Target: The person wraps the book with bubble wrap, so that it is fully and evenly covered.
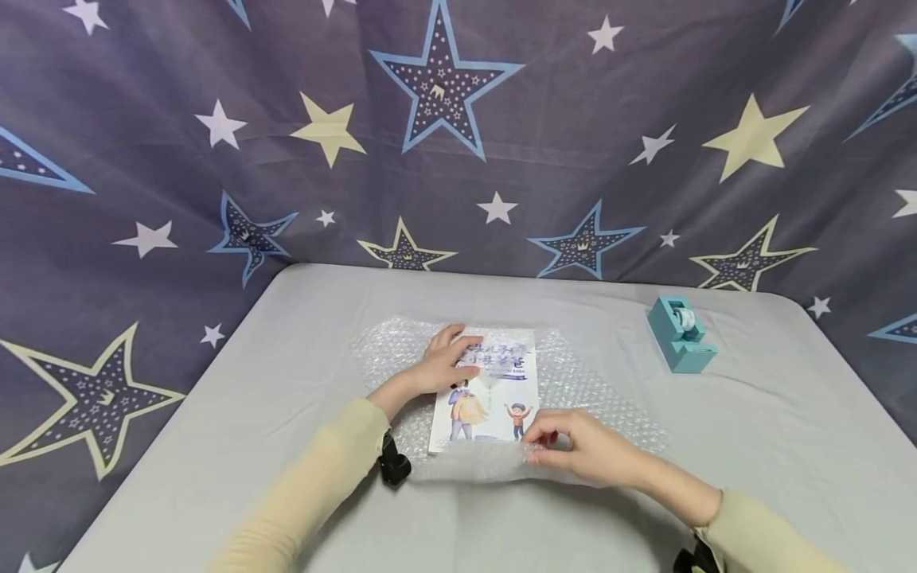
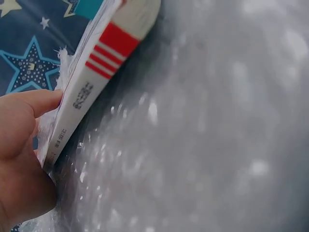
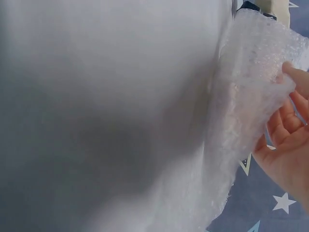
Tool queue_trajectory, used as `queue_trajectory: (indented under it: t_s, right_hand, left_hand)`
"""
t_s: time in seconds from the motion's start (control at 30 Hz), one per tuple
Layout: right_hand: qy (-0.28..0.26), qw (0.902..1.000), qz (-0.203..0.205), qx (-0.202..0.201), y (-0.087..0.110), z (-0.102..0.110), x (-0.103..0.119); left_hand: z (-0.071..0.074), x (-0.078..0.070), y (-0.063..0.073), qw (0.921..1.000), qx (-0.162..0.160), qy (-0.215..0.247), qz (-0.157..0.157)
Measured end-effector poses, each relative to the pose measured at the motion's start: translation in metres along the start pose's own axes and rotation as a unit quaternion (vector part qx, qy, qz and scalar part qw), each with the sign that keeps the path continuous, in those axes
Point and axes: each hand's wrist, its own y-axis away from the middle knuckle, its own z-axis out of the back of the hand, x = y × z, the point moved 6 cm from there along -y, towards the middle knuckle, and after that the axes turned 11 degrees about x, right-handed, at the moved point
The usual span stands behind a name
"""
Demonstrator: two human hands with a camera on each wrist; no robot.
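Note:
A white book (image 1: 494,402) with illustrated figures on its cover lies on a sheet of bubble wrap (image 1: 602,390) in the middle of the table. My left hand (image 1: 438,363) rests on the book's left side, fingers spread over the cover. In the left wrist view the book's spine (image 2: 89,87) has red stripes, with the left hand (image 2: 24,140) against it. At the book's lower right corner, my right hand (image 1: 587,447) pinches the near edge of the wrap, which is folded up over the bottom of the cover. The right wrist view shows the wrap (image 3: 246,92) between thumb and fingers.
A teal tape dispenser (image 1: 680,338) with a roll of clear tape stands at the back right of the grey-covered table (image 1: 222,398). Behind the table hangs a dark curtain (image 1: 544,103) with stars.

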Motion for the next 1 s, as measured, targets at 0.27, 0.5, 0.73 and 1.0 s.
queue_trajectory:
  t_s: [0.27, 0.5, 0.73, 1.0]
  right_hand:
    - [-0.007, 0.9992, -0.026, -0.031, -0.003, 0.009, -0.008]
    - [-0.044, 0.9931, -0.087, -0.066, -0.007, 0.02, -0.022]
    - [-0.064, 0.9869, -0.124, -0.081, -0.012, 0.02, -0.035]
    - [-0.089, 0.978, -0.146, -0.12, -0.018, 0.022, -0.045]
  left_hand:
    - [0.002, -0.002, 0.0, 1.0, 0.008, -0.002, 0.0]
    - [0.002, -0.002, 0.003, 0.9999, 0.01, -0.002, 0.001]
    - [0.001, -0.003, 0.004, 1.0, 0.003, -0.007, -0.003]
    - [0.001, -0.005, 0.004, 0.9998, -0.007, -0.015, -0.007]
